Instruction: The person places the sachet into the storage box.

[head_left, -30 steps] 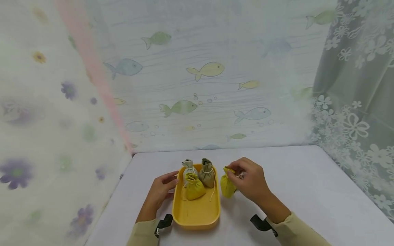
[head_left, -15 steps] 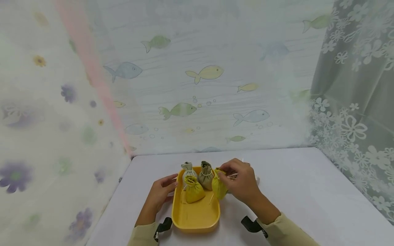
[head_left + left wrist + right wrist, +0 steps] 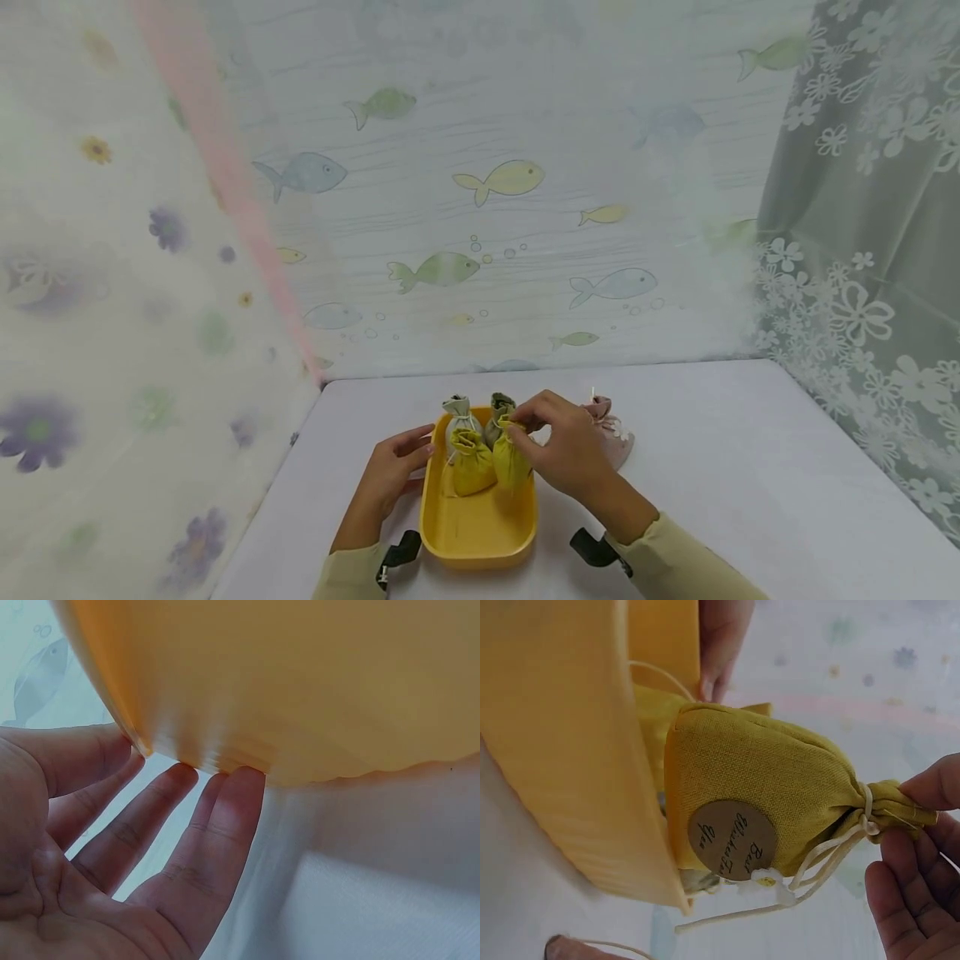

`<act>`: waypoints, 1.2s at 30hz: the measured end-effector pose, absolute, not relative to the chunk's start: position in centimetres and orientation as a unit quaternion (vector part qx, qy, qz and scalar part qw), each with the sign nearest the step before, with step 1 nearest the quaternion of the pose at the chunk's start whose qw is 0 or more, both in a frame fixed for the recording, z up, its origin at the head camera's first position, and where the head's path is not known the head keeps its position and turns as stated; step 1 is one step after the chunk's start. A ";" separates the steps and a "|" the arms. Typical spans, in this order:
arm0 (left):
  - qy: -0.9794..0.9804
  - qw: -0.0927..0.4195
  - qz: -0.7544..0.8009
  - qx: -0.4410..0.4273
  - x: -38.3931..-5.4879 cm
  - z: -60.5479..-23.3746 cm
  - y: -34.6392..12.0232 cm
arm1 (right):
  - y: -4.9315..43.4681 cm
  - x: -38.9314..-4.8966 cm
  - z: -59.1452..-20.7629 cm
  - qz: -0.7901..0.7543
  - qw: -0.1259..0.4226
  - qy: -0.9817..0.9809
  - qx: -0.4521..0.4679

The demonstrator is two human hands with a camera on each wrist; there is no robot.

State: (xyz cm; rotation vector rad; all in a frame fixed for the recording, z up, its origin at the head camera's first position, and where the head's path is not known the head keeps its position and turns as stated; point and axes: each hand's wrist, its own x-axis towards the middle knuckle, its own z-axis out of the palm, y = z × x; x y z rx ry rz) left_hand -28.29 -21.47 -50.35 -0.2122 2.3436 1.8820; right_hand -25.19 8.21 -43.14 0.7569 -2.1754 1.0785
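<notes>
My right hand (image 3: 564, 448) pinches the gathered neck of a yellow drawstring pouch (image 3: 761, 761) between thumb and fingers. This pouch hangs over the right part of a yellow tray (image 3: 480, 527), its cord tied round the neck. A round brown label (image 3: 733, 838) with handwriting-style print and a small white flower (image 3: 769, 883) show on it. Inside the tray, toward the back, stand another yellow pouch (image 3: 471, 469), an off-white pouch (image 3: 457, 410) and a partly covered olive-brown pouch (image 3: 501, 406). My left hand (image 3: 392, 468) touches the tray's left side with extended fingertips.
A pink pouch (image 3: 615, 442) lies on the white table (image 3: 720, 467) right of the tray, partly behind my right hand. Fish-patterned fabric (image 3: 480, 217) hangs behind the table. Flowered fabric (image 3: 97, 333) is at left, a lace curtain (image 3: 862, 292) at right.
My right hand has carried the yellow pouch leftward from beside the tray to above its inside. The pink pouch has come into view behind that hand. My left hand stays at the tray.
</notes>
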 end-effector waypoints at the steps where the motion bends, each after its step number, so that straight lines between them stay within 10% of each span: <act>1: 0.776 0.064 0.623 -0.070 -28.3 -50.4 -21.5 | 8.1 -25.2 -43.2 0.404 0.291 -0.820 0.283; 36: 0.764 0.070 0.638 -0.065 -28.5 -50.7 -21.8 | 7.4 -25.9 -47.1 0.390 0.209 -0.855 0.271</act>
